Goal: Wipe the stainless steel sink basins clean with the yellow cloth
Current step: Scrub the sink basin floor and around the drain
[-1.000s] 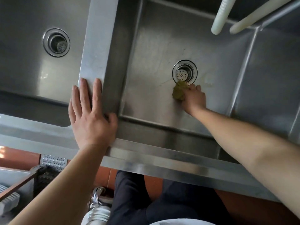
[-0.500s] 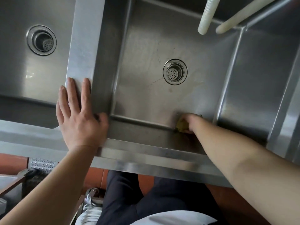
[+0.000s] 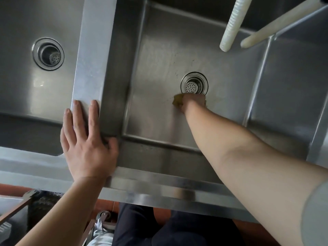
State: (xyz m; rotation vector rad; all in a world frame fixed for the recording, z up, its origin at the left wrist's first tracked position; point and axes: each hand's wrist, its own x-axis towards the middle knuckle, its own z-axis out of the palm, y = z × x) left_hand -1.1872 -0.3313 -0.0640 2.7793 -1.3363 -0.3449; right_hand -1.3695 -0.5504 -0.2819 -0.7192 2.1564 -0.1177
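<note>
Starting at the far left, the left basin [image 3: 26, 82] shows a dull steel floor with a round drain [image 3: 48, 53] set in it, a perforated strainer visible inside. Just right of it runs the flat divider [image 3: 92, 55] between the basins. The left hand [image 3: 87, 139] lies flat on the near end of this divider, fingers straight and slightly spread, the thumb hooked over the corner toward the middle basin; it holds nothing. Below it the front rim [image 3: 159, 185] of the sink crosses the view, with dark trousers [image 3: 159, 228] and a pale shoe [image 3: 101, 233] seen underneath (the floor there looks reddish-brown).

The middle basin [image 3: 159, 50] has its own drain [image 3: 194, 84] with a strainer. The right hand [image 3: 192, 102] is down on the basin floor, just in front of that drain, its fingers curled around the yellow cloth [image 3: 177, 102]; only a bunched edge of the cloth shows at the left side of the hand, pressed against the steel. The bare forearm reaches in over the front rim from the lower right.

Above and to the right, two pale hoses hang over the basin: a ribbed hose [image 3: 232, 23] and a smooth hose [image 3: 271, 23]. A third basin [image 3: 292, 86] lies at the far right.
</note>
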